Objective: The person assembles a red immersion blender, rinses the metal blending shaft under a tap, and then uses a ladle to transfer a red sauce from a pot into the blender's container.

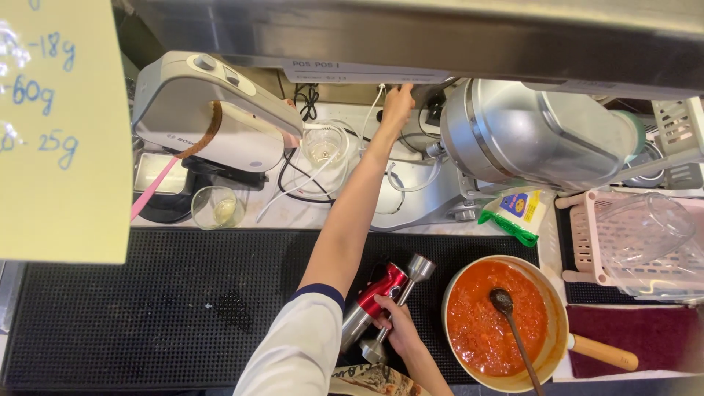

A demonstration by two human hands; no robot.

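On the black mat (147, 308) near the lower middle of the head view, the right hand (396, 326) is closed around a hand blender (374, 301), fingers wrapped over its thin metal shaft where it meets the red and silver body. The blender lies tilted, its metal bell end pointing up and to the right, just beside the pan (506, 323). The left hand (398, 101) is stretched far forward, arm straight, up to a plug (418, 94) at the back wall beneath the steel shelf (440, 37); its fingertips are at the plug, but whether they pinch it or only touch it cannot be told. A white cord (308, 176) trails from that spot down across the counter. The pan holds chunky red sauce (484, 323), with a dark spoon (513, 330) standing in it, and its wooden handle (605, 352) points right. Left of the outstretched arm stands a grey stand mixer (213, 117) with its head raised, a small glass bowl (218, 207) in front of it and a clear jug (325, 150) beside it. Right of the arm sits a large steel appliance (528, 132), with a green-edged packet (513, 213) below it. A pink rack (631, 242) holding a clear bowl lies at the far right, above a dark red cloth (631, 330). A yellow note (59, 125) hangs at the upper left.
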